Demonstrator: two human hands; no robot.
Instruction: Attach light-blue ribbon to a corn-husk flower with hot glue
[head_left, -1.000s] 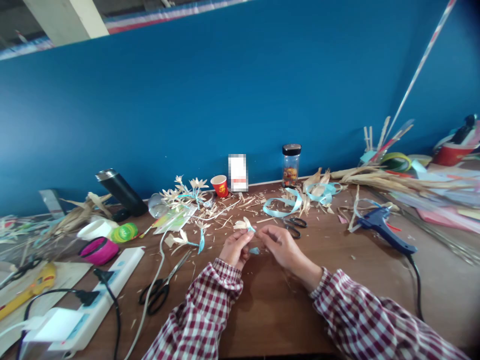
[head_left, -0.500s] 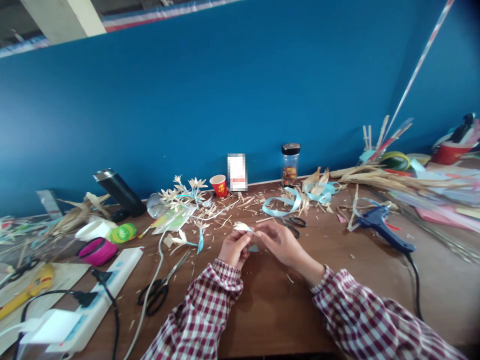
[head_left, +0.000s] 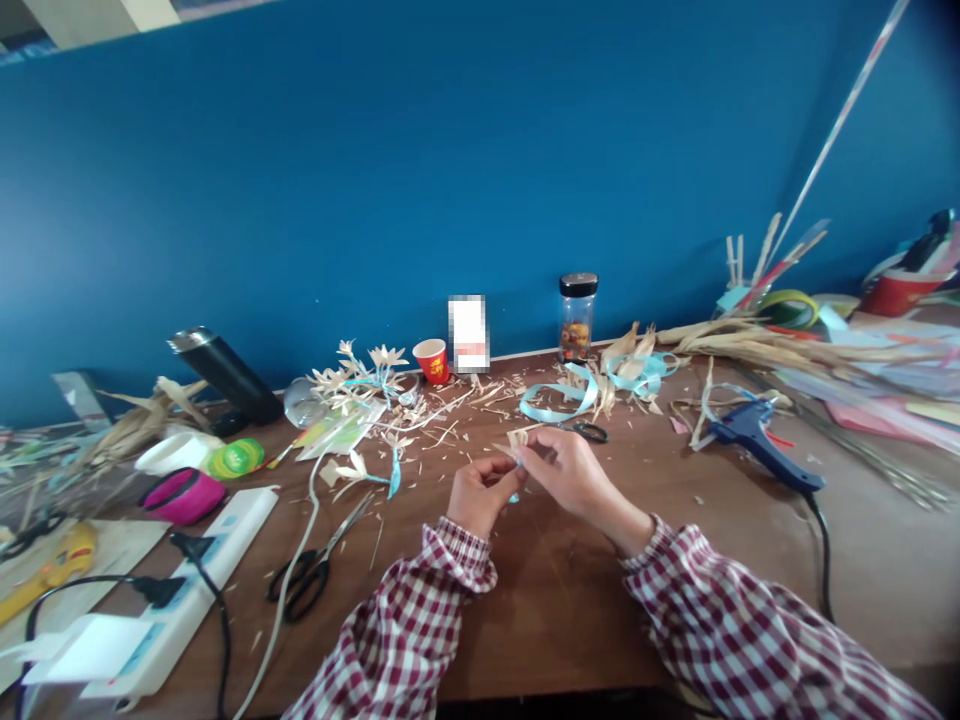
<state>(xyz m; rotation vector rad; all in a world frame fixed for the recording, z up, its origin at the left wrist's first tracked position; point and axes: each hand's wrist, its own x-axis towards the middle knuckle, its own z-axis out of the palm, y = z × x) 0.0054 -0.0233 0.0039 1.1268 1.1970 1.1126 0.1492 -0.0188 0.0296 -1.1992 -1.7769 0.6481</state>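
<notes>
Over the middle of the table, my left hand [head_left: 480,495] and my right hand [head_left: 574,475] meet at the fingertips. Between them is a small cream husk flower [head_left: 517,438], its pale petals showing above the fingers. A bit of light blue tape [head_left: 514,497] shows below the fingertips. Both hands are closed in a pinch; the fingers hide most of the flower. Behind the right hand lies a small pair of scissors [head_left: 590,432], partly covered. Left of my left hand are a finished-looking husk flower with blue stem [head_left: 394,472] and black-handled scissors [head_left: 307,580].
A blue glue gun [head_left: 765,450] lies right, its cord running forward. Light blue ribbon [head_left: 559,405], husk scraps, a red paper cup [head_left: 432,362] and a lidded jar [head_left: 577,320] line the back. At left are a power strip [head_left: 195,590], cables and a dark bottle [head_left: 225,375].
The right hand has moved in over the flower, and its fingers now cover more of it. The left hand has turned, its fingers lower on the flower. The view has shifted slightly.
</notes>
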